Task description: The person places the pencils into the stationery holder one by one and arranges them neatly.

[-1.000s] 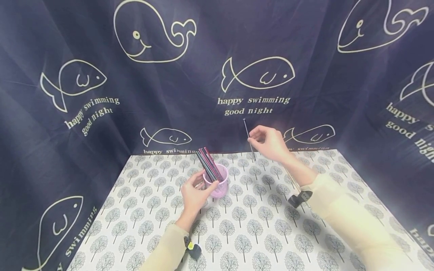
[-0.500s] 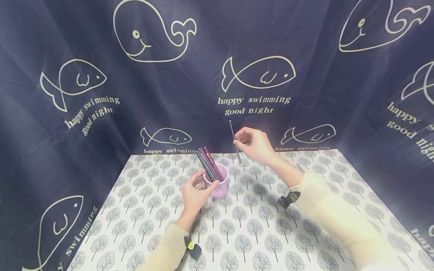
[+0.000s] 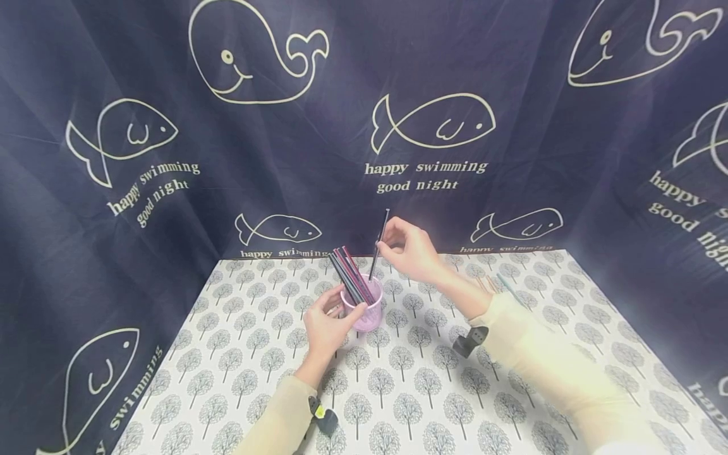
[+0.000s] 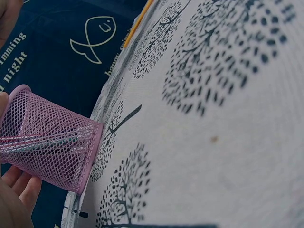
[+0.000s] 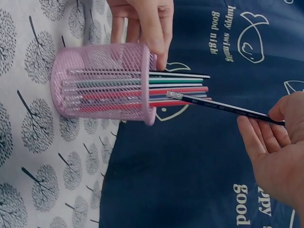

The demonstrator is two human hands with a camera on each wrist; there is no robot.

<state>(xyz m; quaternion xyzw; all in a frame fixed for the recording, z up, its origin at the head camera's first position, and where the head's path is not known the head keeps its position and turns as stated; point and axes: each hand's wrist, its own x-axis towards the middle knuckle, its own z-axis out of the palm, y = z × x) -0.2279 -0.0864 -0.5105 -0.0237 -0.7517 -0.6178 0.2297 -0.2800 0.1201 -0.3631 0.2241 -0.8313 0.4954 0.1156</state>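
Note:
My left hand (image 3: 325,325) holds a pink mesh pencil cup (image 3: 370,320) by its rim, thumb on the near side. The cup stands on the table with several pencils (image 5: 190,89) inside, dark, green and red ones, leaning left in the head view. My right hand (image 3: 413,253) pinches a dark pencil (image 3: 380,243) between thumb and fingers. Its eraser end, with a silvery metal band, points down at the cup's opening, right by the rim in the right wrist view. In the left wrist view, the cup's mesh wall (image 4: 61,128) shows pencils through it.
On the table's right, partly behind my right sleeve, lie a bluish stick (image 3: 510,289) and a few thin brownish ones (image 3: 486,284). A white tree-print cloth (image 3: 273,385) covers the table. Dark curtains (image 3: 318,164) with fish drawings stand behind it and at both sides.
My right hand has moved left with the pencil, from right of the cup to its opening. The pencil's top has tipped over to the right. The left hand and cup have stayed put.

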